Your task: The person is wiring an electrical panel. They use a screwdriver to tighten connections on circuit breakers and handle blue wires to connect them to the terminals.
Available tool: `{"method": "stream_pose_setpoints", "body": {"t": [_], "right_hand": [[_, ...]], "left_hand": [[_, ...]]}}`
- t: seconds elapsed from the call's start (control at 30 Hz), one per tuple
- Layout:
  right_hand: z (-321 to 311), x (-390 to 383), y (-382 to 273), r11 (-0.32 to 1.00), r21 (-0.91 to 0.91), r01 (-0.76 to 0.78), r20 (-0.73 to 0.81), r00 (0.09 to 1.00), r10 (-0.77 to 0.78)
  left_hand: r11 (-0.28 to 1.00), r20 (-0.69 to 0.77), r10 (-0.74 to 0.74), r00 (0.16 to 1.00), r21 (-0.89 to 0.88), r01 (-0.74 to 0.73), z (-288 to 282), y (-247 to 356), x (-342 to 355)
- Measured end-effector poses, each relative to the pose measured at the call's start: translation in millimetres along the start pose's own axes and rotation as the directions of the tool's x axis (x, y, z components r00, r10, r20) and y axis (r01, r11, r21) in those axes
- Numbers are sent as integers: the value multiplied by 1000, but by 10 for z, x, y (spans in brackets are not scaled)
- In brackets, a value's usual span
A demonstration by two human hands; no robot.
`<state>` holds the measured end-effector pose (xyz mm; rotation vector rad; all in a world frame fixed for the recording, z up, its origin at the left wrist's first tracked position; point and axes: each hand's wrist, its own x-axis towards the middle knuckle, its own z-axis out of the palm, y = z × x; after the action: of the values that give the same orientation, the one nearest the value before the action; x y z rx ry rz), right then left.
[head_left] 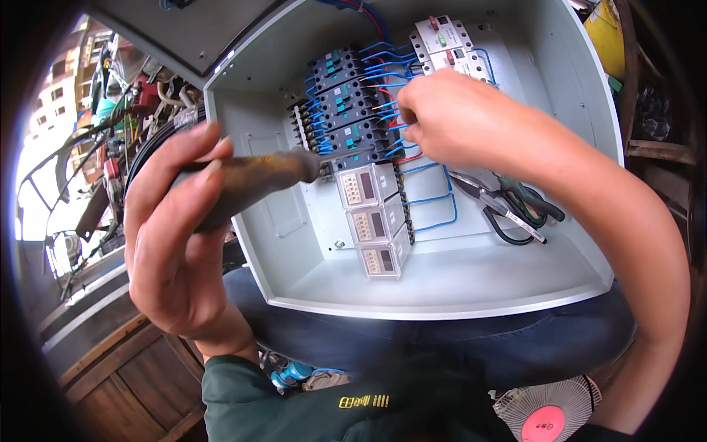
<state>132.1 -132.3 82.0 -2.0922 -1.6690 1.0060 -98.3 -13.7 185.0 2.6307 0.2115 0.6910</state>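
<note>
The person is working inside a pale grey metal electrical enclosure box that is lying open across their lap, its back panel facing up toward the camera. The left hand is wrapping its fingers closed around the worn brown wooden handle of a screwdriver, whose shaft is pointing toward the column of black circuit breakers mounted near the box's upper left corner; the tip itself is hidden among the terminals. The right hand is reaching in from the box's right wall, its fingertips pressed together and pinching thin blue insulated wires just beside the breakers' right-hand terminals.

Judging by how things lie, the wiring appears well advanced: many blue wires are already running in neat loops from the breakers, some heading up to the white breaker modules at the top edge and others curving down past the three grey timer units with small displays stacked in the middle of the panel. At least one conductor is being held at a terminal, so some connecting or tightening seems to be left. A pair of dark-handled pliers with green grips is resting loose on the panel near the right wall, apart from both hands.
</note>
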Motion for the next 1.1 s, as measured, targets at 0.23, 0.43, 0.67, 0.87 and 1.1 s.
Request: {"method": "stream_pose_setpoints", "body": {"t": [0.23,0.43,0.67,0.87,1.1], "right_hand": [[395,225,203,999,38,-2,-38,999,3],[316,158,254,983,-54,177,67,983,-174],[470,139,215,988,-109,111,-12,994,-113],[623,102,189,995,-5,103,-87,991,-103],[719,35,141,997,-68,29,-173,984,-40]], "left_hand": [[977,-98,-77,992,193,95,33,-26,46],[981,-155,-126,980,130,147,192,-29,-12],[990,23,13,1000,140,-16,0,-1,-55],[988,74,63,995,137,-73,-91,-85,-7],[992,33,5,999,125,-9,-37,-77,-25]]}}
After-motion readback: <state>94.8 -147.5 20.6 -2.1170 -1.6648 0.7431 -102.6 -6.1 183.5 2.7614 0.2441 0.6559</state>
